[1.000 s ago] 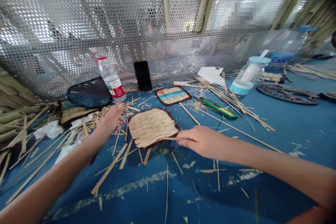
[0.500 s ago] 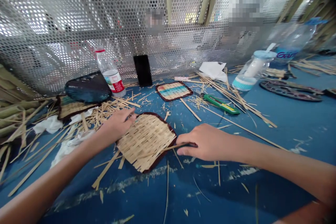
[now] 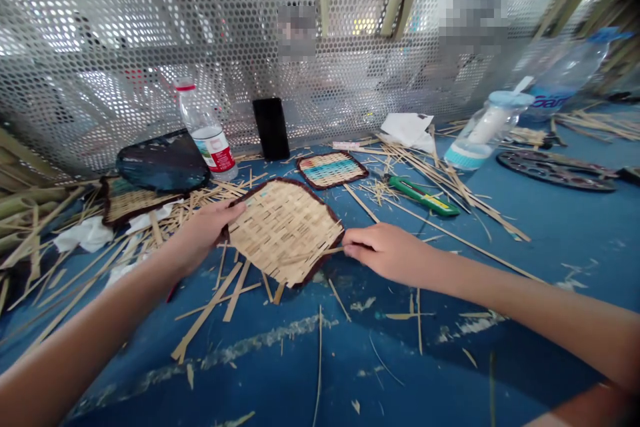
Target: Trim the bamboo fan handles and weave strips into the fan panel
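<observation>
A woven bamboo mat [image 3: 283, 230] with a dark brown rim is tilted up off the blue table [image 3: 500, 293]. My left hand [image 3: 207, 233] grips its left edge, thumb on top. My right hand [image 3: 383, 253] is closed in a pinch on a thin bamboo strip [image 3: 320, 253] that sticks out of the mat's right side. Loose bamboo strips [image 3: 225, 297] lie under and in front of the mat.
A smaller striped woven mat [image 3: 330, 169], a black phone [image 3: 271, 128], a water bottle [image 3: 205, 135] and a green utility knife [image 3: 423, 195] lie behind. A spray bottle [image 3: 480, 131] stands at the right. Dark mats and bamboo scraps pile at the left. A perforated metal screen [image 3: 150, 47] walls the back.
The mat has been lifted and tilted toward the back, with my left hand now gripping its left edge. My right hand has moved up slightly, still pinching the strip.
</observation>
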Action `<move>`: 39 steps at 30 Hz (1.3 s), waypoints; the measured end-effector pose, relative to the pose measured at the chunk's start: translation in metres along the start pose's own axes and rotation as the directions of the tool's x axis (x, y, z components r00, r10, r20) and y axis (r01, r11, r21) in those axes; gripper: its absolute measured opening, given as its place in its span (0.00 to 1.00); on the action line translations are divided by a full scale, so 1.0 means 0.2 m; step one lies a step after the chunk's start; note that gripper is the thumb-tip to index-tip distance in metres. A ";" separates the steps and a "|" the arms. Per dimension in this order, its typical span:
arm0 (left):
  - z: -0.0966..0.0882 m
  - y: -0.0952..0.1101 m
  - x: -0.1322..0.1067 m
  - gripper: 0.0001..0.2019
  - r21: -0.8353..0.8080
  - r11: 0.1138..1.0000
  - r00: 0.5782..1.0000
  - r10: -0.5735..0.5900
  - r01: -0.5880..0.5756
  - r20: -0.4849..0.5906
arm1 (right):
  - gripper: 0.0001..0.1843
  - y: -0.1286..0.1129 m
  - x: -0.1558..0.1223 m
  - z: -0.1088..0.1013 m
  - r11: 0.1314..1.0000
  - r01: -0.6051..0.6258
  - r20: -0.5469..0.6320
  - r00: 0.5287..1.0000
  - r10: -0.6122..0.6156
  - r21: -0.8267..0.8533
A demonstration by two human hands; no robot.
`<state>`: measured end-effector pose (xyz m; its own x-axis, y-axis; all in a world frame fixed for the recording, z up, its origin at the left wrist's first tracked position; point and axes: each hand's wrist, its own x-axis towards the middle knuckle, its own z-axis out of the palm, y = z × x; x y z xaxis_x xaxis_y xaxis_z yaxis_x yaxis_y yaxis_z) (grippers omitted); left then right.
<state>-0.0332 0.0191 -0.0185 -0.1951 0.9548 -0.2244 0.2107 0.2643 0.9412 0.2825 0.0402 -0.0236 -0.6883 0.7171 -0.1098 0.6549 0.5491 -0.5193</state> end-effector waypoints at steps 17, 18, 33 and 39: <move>0.03 -0.11 0.00 0.16 -0.284 0.930 0.960 0.176 -0.234 -0.216 | 0.12 0.16 0.10 -0.06 0.898 -0.182 0.014 0.981 0.193 0.401; 0.04 -0.11 0.00 0.17 -0.290 0.928 0.960 0.172 -0.233 -0.220 | 0.12 0.16 0.10 -0.06 0.866 -0.216 0.053 0.975 0.216 0.452; 0.06 -0.05 -0.09 0.12 -0.337 0.921 0.973 0.141 -0.196 -0.181 | 0.11 0.17 0.11 -0.07 0.743 -0.302 0.211 0.953 0.217 0.598; 0.14 -0.01 -0.18 0.12 -0.357 0.916 0.980 0.140 -0.183 -0.142 | 0.15 0.09 0.08 -0.13 0.685 -0.204 0.141 0.979 0.147 0.700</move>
<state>-0.0008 -0.0120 -0.0199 -0.2973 0.9534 -0.0520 -0.1129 0.0190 0.9934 0.2914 0.0740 -0.0126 -0.6214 0.7224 -0.3034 0.3704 -0.0704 -0.9262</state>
